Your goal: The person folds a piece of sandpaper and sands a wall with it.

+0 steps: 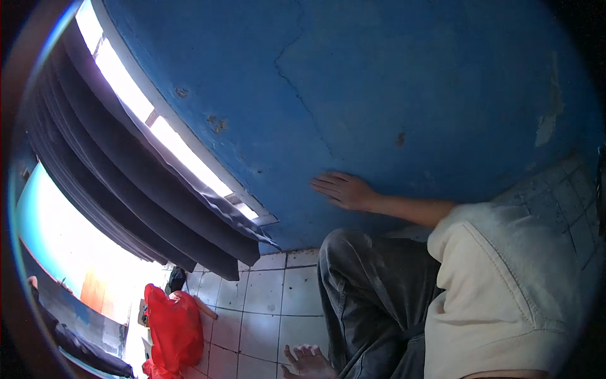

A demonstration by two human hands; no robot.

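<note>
Your right hand (348, 191) lies flat against the cracked blue wall (404, 82) in front of you, fingers outstretched and released; your left hand (309, 364), cut off by the lower edge, shows loosely spread fingers beside your grey trousers (360, 278), with a red bag (173, 328) on the tiled floor (260, 328) farther left

Shirt (505, 303): cream cloth, creased, crossed by stitched seams.
Sleeve (453, 235): short, ended well up the arm from the right hand (346, 191).
Trousers (379, 262): dark grey, visibly seamed, worn full between right hand and left hand (309, 365).
</note>
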